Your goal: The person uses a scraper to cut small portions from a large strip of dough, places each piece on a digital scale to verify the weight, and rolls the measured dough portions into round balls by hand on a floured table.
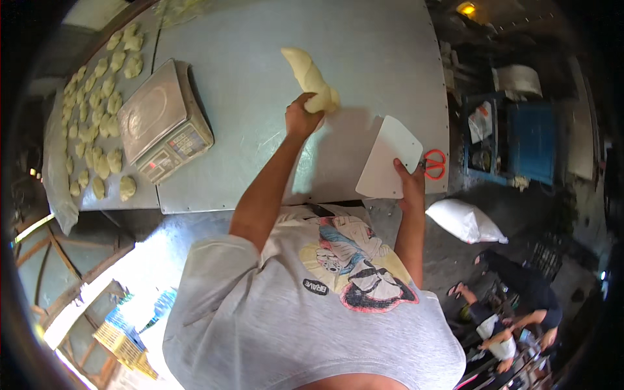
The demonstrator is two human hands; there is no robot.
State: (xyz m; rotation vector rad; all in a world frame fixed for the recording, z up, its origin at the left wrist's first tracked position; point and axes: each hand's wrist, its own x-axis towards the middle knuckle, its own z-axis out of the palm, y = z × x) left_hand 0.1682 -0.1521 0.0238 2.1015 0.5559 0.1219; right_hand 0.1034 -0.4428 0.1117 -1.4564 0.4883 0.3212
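Observation:
A long pale roll of dough (303,69) lies over the metal tabletop, and my left hand (303,117) is closed around its near end. My right hand (409,182) grips a flat white dough scraper (390,159) by its right side, close to the table's front edge. Beside that hand, at the right edge of the table, are scissors with red-orange handles (435,164). To the left of my left hand stands a digital scale (162,123) with a bare flat pan. Many small dough pieces (97,117) are spread out on the far left.
The grey metal table (240,52) has a seam near the scale, and plastic sheeting (62,188) hangs at its left end. A white sack (466,221) lies on the floor to the right. Two people (520,305) are at lower right; yellow crates (120,341) stand at lower left.

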